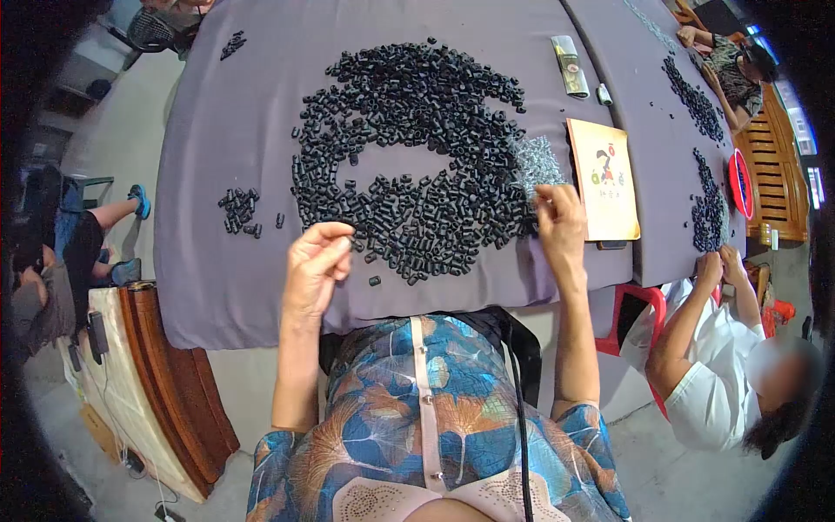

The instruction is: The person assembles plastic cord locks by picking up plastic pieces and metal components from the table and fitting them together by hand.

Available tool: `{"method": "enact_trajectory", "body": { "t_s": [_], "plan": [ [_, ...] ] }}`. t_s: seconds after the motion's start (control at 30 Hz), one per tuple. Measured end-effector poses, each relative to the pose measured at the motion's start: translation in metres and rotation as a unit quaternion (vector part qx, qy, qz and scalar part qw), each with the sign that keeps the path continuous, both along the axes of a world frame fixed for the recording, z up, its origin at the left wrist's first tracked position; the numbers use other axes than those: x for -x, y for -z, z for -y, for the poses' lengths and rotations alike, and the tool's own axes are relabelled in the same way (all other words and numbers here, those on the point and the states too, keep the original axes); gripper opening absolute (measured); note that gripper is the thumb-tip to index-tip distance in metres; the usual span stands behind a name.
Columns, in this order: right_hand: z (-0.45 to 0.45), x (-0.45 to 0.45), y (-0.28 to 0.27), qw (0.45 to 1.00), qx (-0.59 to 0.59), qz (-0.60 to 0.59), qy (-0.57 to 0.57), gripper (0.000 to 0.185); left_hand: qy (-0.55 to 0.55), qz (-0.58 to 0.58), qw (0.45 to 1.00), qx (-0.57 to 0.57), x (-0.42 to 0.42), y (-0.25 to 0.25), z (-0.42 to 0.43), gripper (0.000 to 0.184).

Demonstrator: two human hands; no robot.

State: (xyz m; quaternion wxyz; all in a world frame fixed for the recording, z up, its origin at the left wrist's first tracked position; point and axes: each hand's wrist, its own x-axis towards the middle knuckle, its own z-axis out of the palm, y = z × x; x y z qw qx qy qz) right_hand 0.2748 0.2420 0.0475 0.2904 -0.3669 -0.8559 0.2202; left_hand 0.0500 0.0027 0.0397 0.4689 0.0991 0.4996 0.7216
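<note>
A broad ring-shaped heap of small black cylindrical pieces [417,235] covers the middle of the grey-purple cloth. At its lower left edge, my left hand [317,265] is closed in a pinch, with one black piece showing at the thumb and fingertips. My right hand [561,217] is at the heap's right side, fingers pinched together, just below a pile of small clear, silvery pieces [537,161]. Whatever lies between the right fingertips is hidden or too small to tell.
Right of the silvery pile lies a cream booklet [602,178]; a packet [570,65] is farther back. A smaller black cluster [237,211] lies left. At the right, people sit by more black pieces [706,204] and a red basin [740,183]. A wooden cabinet [165,383] stands lower left.
</note>
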Motion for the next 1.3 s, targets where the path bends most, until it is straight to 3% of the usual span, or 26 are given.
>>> {"method": "enact_trajectory", "body": {
  "t_s": [0.17,0.3,0.53,0.63,0.77,0.87,1.07,1.23,1.3],
  "plan": [
    [-0.024,0.002,0.010,0.991,-0.085,0.096,-0.023,0.015,-0.080,-0.170,0.980,0.072,0.035,-0.001,0.025,0.013],
    [-0.031,0.008,0.017,0.984,-0.135,0.114,-0.013,0.010,-0.088,-0.280,0.935,0.199,0.053,0.004,0.039,0.015],
    [-0.031,0.002,0.019,0.992,-0.096,0.073,-0.025,0.009,-0.097,-0.279,0.925,0.237,0.061,0.018,0.042,0.015],
    [-0.033,-0.005,0.021,0.998,-0.021,0.051,-0.018,0.009,-0.096,-0.283,0.921,0.249,0.061,0.019,0.040,0.015],
    [-0.034,-0.010,0.028,0.998,-0.054,0.018,-0.020,0.008,-0.113,-0.260,0.926,0.249,0.060,0.018,0.038,0.013],
    [-0.010,0.002,0.007,0.999,0.004,0.032,0.002,0.005,-0.135,-0.282,0.916,0.252,0.059,0.017,0.038,0.012],
    [0.018,0.012,0.004,1.000,0.008,-0.004,-0.020,0.006,-0.185,-0.369,0.866,0.283,0.057,0.018,0.034,0.013],
    [0.038,0.013,0.003,0.991,0.102,-0.066,-0.050,0.008,-0.184,-0.459,0.821,0.287,0.050,0.024,0.040,0.013],
    [0.043,0.014,0.005,0.986,0.104,-0.105,-0.079,0.008,-0.163,-0.441,0.834,0.288,0.043,0.018,0.042,0.012]
  ]
}}
